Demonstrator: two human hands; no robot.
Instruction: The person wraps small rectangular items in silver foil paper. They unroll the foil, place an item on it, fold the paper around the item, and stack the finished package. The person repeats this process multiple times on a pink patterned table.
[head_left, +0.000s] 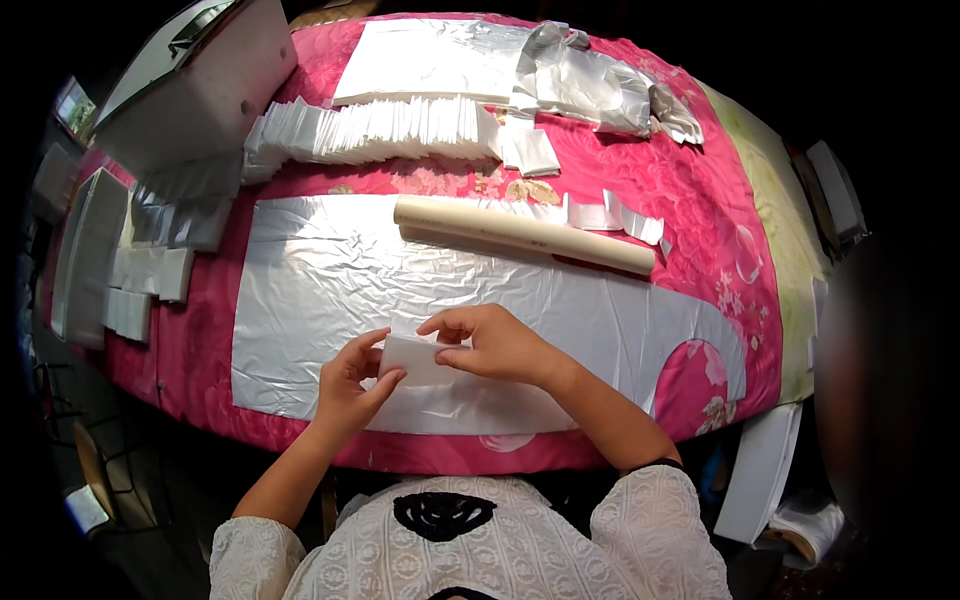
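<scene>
Over the silver sheet (pixel 310 280), my two hands hold a small, thin white folded sheet (pixel 412 358); whether it is paper or plastic I cannot make out. My left hand (pixel 350 378) pinches its left edge between thumb and fingers. My right hand (pixel 500 345) has thumb and index finger bent round its right edge. Beyond the hands, a long cream tube (pixel 520 235) lies slantwise across the silver sheet. Several small white folded pieces (pixel 605 215) rest just past the tube.
A long row of packed white folded pieces (pixel 385 132) stands farther back, before a silver-white stack (pixel 430 55) and crumpled silver wrapping (pixel 590 85). At left are a white foam box (pixel 215 95) and white bundles (pixel 130 310). Pink flowered cloth (pixel 700 210) covers the table.
</scene>
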